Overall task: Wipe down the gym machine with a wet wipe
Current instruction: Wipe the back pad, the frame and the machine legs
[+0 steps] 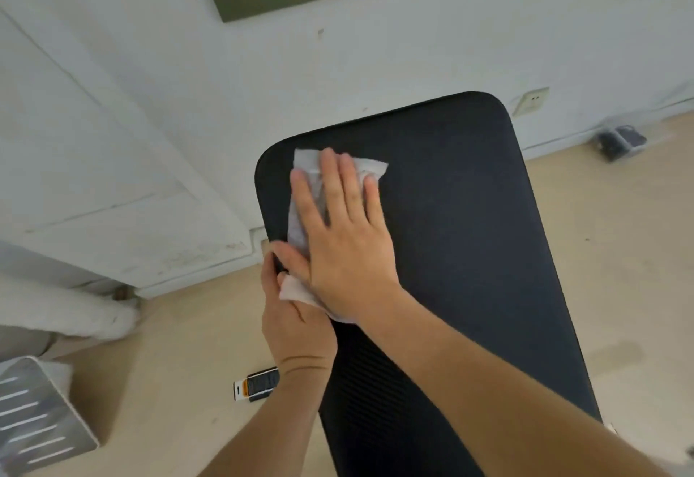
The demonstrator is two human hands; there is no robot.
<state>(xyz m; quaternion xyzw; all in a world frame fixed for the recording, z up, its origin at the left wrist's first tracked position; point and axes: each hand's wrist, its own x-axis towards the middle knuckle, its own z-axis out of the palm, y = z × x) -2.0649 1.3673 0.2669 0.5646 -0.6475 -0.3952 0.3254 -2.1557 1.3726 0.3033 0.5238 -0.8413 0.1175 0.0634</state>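
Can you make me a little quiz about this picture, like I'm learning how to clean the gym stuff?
1. True or false: the right hand lies flat on the wipe, fingers straight.
2. What does the left hand grip? A) the side edge of the black pad. B) a spray bottle. C) a towel.
3. Fill in the gap: the wipe is ___ in colour.

Key
1. True. The hand presses the wipe onto the pad.
2. A. Its fingers curl round the pad's left edge.
3. White.
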